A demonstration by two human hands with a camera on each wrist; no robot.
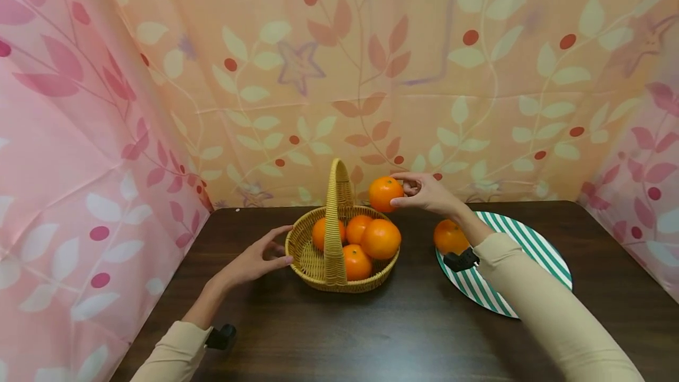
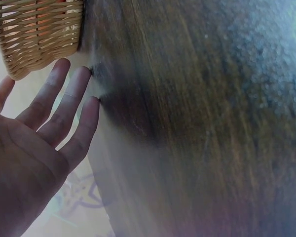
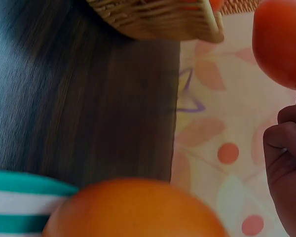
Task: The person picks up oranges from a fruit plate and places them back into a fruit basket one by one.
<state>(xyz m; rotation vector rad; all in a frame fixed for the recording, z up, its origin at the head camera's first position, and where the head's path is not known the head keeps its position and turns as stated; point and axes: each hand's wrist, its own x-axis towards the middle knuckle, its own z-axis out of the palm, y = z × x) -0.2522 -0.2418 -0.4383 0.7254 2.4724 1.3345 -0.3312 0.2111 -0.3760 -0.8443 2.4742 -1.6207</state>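
Near the basket's far rim, the right grip pinches one orange, with four oranges already inside, another orange left on the striped plate, and the left grip spread loosely alongside.

The basket looks like woven wicker, ribbed and rough, with a faint sheen along its wrapped handle, while the 6 orange fruits have smooth, taut, slightly glossy skins and the striped plate is smooth, its material unclear. The table shows a semi-gloss wood-grain top that catches a pale reflection. The backdrop is thin, creased, printed cloth, the 2 sleeves matt fabric, and the wrist mounts dull, plastic-looking.
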